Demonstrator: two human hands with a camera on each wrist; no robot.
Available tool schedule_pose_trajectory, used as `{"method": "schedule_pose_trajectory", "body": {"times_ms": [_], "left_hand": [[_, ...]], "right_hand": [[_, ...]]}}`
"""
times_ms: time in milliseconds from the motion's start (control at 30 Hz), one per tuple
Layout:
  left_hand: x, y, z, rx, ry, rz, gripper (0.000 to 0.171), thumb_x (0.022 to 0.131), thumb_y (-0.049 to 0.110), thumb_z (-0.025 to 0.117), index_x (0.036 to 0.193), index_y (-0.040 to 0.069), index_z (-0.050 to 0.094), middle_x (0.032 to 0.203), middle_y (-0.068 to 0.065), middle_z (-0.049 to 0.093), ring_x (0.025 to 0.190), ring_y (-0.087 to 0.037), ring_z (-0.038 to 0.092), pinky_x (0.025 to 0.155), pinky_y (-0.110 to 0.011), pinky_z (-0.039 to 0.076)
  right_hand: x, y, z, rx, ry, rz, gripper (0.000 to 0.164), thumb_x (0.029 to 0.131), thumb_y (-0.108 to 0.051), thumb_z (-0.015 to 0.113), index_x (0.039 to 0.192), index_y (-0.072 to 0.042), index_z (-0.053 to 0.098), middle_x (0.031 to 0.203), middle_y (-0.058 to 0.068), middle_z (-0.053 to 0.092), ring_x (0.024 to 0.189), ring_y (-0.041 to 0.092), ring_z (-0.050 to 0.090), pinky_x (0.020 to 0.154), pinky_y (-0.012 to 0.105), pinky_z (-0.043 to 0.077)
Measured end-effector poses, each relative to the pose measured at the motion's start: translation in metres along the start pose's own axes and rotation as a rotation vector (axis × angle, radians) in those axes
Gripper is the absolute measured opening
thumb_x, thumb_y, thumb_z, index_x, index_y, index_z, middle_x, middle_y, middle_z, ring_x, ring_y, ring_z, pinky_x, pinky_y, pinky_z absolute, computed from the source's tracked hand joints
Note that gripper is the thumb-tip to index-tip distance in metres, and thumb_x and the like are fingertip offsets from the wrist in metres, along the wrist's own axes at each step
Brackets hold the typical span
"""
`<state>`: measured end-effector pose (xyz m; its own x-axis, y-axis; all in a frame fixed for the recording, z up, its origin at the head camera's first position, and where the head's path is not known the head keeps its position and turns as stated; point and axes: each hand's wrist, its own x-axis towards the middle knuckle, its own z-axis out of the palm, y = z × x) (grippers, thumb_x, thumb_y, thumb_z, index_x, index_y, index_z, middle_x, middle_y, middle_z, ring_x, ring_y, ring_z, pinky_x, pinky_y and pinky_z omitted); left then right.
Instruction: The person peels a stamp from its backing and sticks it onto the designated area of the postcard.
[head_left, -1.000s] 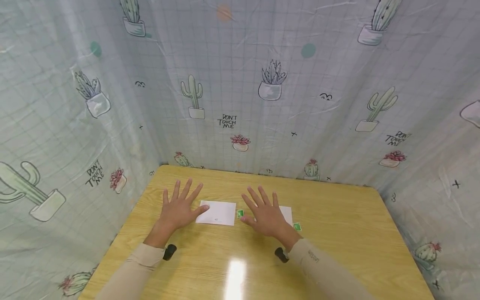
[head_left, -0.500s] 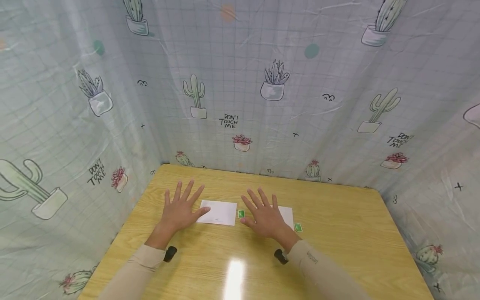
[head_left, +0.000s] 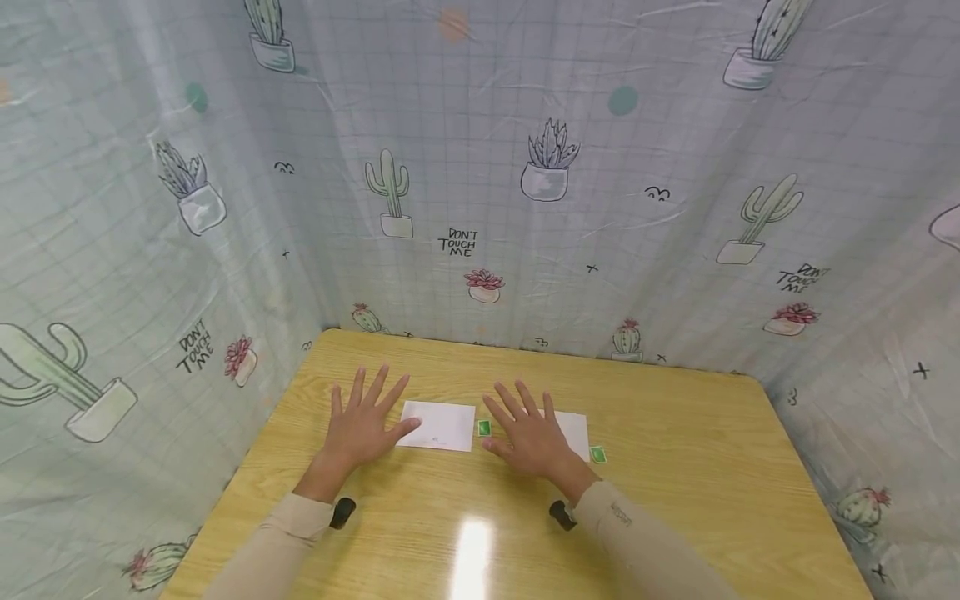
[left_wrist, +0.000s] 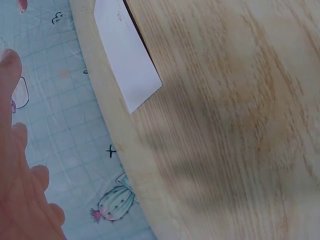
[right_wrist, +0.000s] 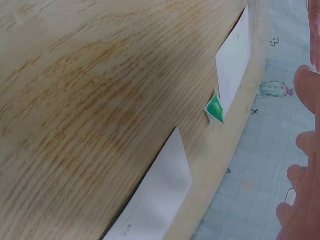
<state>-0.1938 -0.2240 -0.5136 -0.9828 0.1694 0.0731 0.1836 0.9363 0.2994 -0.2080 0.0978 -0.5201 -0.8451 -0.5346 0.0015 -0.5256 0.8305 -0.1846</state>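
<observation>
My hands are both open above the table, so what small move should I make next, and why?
I'd probably lower your right hand and pinch the green square beside the left white card: that hand holds nothing, it appears close to the square in the head view, and the square's edge seems raised in the right wrist view.

This is booth-like: cactus-print sheeting (head_left: 480, 150) backs and flanks a wooden table (head_left: 675, 467).
</observation>
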Motion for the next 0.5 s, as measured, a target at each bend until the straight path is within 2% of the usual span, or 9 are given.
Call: {"method": "schedule_pose_trajectory", "body": {"times_ms": [267,500], "left_hand": [[-0.001,-0.004,0.008,0.017,-0.006,-0.001,0.084,0.097,0.068,0.057,0.167,0.03,0.027,0.177,-0.011,0.014,0.162,-0.049,0.005,0.121,-0.08,-0.003],[-0.003,-0.008,0.013,-0.015,0.001,0.01,0.085,0.097,0.066,0.058,0.167,0.029,0.027,0.177,-0.012,0.014,0.162,-0.049,0.004,0.122,-0.079,-0.004]], "right_hand": [[0.001,-0.001,0.005,0.037,-0.011,-0.012,0.072,0.106,-0.06,0.046,0.167,-0.026,0.028,0.177,0.004,0.018,0.164,0.039,0.01,0.124,0.077,0.012],[0.004,-0.001,0.009,0.046,-0.022,-0.004,0.07,0.107,-0.058,0.047,0.166,-0.027,0.029,0.177,0.003,0.018,0.165,0.038,0.01,0.124,0.076,0.013]]}}
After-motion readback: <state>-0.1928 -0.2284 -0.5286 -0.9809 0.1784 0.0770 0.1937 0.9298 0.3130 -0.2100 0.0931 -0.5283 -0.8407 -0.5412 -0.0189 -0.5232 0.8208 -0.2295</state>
